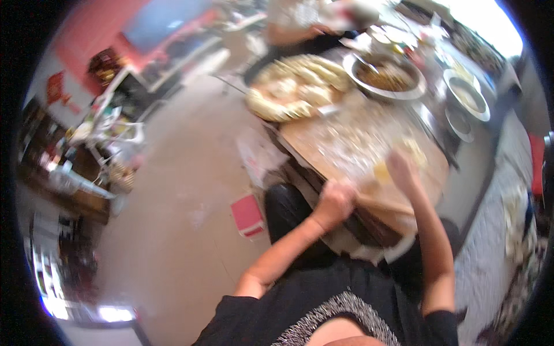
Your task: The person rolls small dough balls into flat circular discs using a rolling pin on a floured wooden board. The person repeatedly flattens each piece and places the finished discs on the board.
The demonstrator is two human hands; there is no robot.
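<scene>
Over the near left edge of a flour-dusted wooden board (320, 140) is my left hand (336, 200), its fingers curled; blur hides whether it holds anything. My right hand (402, 166) is above the board's right part, close to yellowish pieces that look like dough (414, 151). Its fingers are blurred too. Beyond the board, a round tray holds pale shaped dough pieces (281, 104) lying around its rim and in its middle. A metal bowl (407, 96) with brown filling and a utensil stands to the right of that tray.
Smaller bowls (484, 113) stand at the right. Across the table, another person's forearm (285, 35) rests near the tray. A pink box-like object (247, 215) lies on the floor left of my leg. A cluttered white rack (130, 132) stands farther left.
</scene>
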